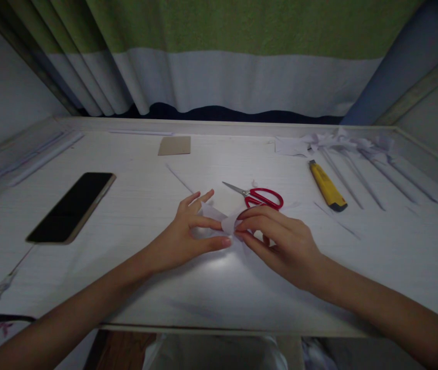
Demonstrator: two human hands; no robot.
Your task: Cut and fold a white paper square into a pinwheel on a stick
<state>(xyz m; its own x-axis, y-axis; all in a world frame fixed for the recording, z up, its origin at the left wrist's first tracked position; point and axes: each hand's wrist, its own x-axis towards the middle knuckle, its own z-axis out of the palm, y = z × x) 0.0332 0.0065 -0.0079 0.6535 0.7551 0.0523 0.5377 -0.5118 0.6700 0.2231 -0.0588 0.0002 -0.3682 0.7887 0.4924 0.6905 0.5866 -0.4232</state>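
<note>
A small piece of white paper [228, 224], curled into petal-like folds, is held between my two hands over the middle of the table. My left hand [188, 228] grips its left side with thumb and index finger, the other fingers raised behind. With its fingertips, my right hand [280, 239] pinches the right side of the same paper. Just beyond the right hand lie red-handled scissors [263, 197], blades pointing left. My fingers hide part of the paper.
A black phone [73, 208] lies at left, with rolled paper [47, 158] behind it. A cardboard square [175, 146] sits at the back. At right are a yellow utility knife [327, 186] and several paper flowers [342, 141] on paper stems. A green and white curtain [242, 51] hangs behind.
</note>
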